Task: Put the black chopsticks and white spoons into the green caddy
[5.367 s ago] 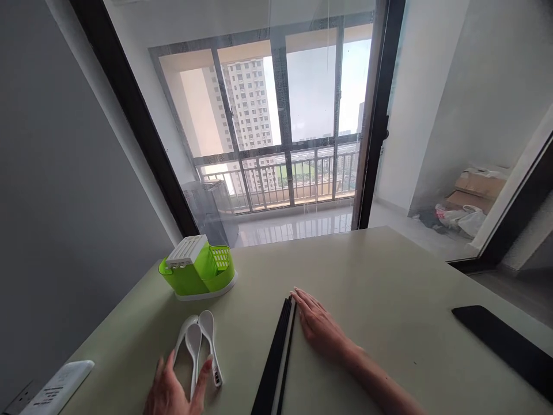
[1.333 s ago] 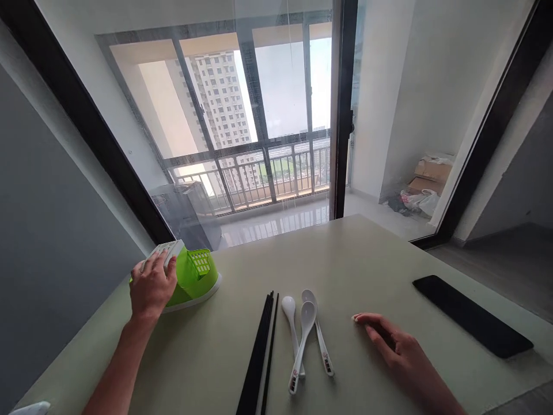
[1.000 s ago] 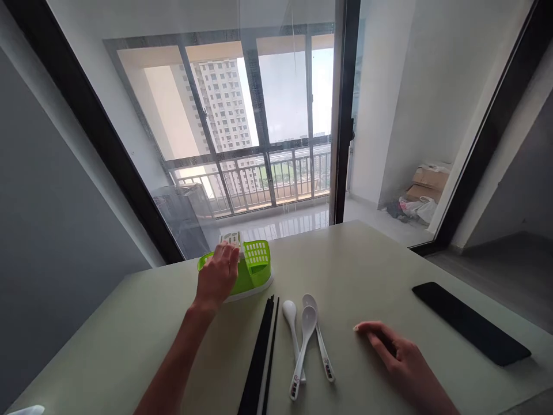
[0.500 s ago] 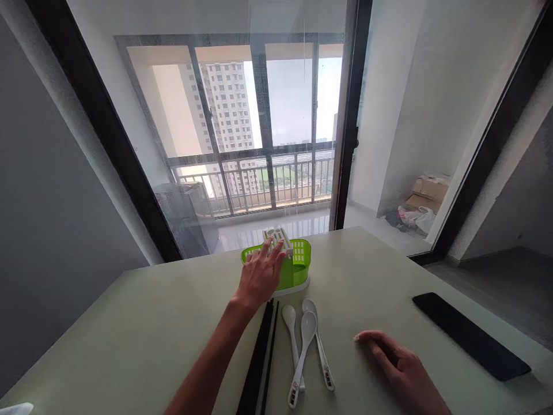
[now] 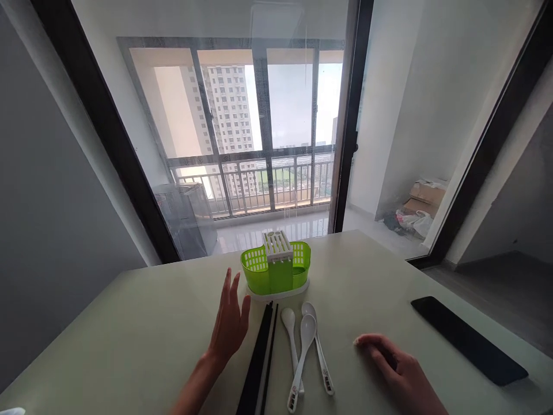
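Observation:
A green cutlery holder (image 5: 280,276) with perforated side baskets and a slotted white top (image 5: 277,246) stands upright at the table's far side. My left hand (image 5: 230,323) is raised in front of it and to the left, fingers stretched and apart, holding nothing. Several black chopsticks (image 5: 258,357) lie in a bundle just right of that hand. To the right of them lie three white spoons (image 5: 307,328), two with crossing handles. My right hand (image 5: 391,366) rests on the table to the right of the spoons, loosely curled, a gap between thumb and fingers, with nothing in it.
A long black flat object (image 5: 469,340) lies on the pale table (image 5: 142,334) at the right. The corner of a white object (image 5: 12,411) shows at the lower left. Behind the table stands a glass partition with a dark frame (image 5: 345,127).
My left hand has slid the cutlery holder from the left to behind the chopsticks and spoons, then let go and drawn back. Earlier, the spoons moved from left to right of the chopsticks.

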`<state>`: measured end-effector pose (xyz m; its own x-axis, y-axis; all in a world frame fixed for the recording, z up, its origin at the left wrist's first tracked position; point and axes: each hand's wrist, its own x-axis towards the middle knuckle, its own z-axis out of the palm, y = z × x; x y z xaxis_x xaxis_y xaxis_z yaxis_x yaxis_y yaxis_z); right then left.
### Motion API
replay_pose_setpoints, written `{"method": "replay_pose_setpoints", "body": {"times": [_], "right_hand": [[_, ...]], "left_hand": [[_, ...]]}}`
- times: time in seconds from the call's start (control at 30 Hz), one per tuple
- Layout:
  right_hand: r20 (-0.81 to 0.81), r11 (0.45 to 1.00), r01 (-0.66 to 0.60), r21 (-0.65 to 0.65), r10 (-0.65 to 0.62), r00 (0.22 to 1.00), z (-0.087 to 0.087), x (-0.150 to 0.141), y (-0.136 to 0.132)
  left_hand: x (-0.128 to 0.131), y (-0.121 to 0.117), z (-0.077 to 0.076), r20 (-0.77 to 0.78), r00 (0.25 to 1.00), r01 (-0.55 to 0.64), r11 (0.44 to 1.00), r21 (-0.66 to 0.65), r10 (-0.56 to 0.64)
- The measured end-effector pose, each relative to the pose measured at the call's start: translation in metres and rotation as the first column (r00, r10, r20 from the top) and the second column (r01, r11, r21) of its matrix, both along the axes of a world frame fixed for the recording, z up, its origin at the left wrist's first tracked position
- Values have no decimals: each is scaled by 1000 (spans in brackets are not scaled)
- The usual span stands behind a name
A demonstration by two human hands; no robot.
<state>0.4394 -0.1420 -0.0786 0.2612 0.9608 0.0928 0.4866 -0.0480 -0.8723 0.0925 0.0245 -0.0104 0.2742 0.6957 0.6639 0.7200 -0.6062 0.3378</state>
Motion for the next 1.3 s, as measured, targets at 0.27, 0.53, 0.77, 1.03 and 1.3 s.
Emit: {"method": "replay_pose_setpoints", "body": {"times": [0.27, 0.53, 0.77, 1.03, 1.3], "right_hand": [[59, 995, 99, 24, -100, 993, 2, -25, 19], [236, 991, -5, 131, -27, 971, 10, -59, 70], [264, 989, -37, 145, -2, 965, 11, -55, 112], [215, 988, -46, 149, 13, 977, 10, -50, 116], [198, 986, -64, 154, 33, 980, 10, -51, 112]], "left_hand": [[-71, 5, -12, 213, 962, -115, 965, -237, 167], [-69, -17, 3, 323, 916, -58, 874, -483, 239], [-63, -23, 1, 121, 978, -99, 891, -443, 169], [-55, -32, -2, -226, 971, -167, 911, -377, 84], [-52, -37, -1, -287, 958, -136, 912, -387, 21]]}}
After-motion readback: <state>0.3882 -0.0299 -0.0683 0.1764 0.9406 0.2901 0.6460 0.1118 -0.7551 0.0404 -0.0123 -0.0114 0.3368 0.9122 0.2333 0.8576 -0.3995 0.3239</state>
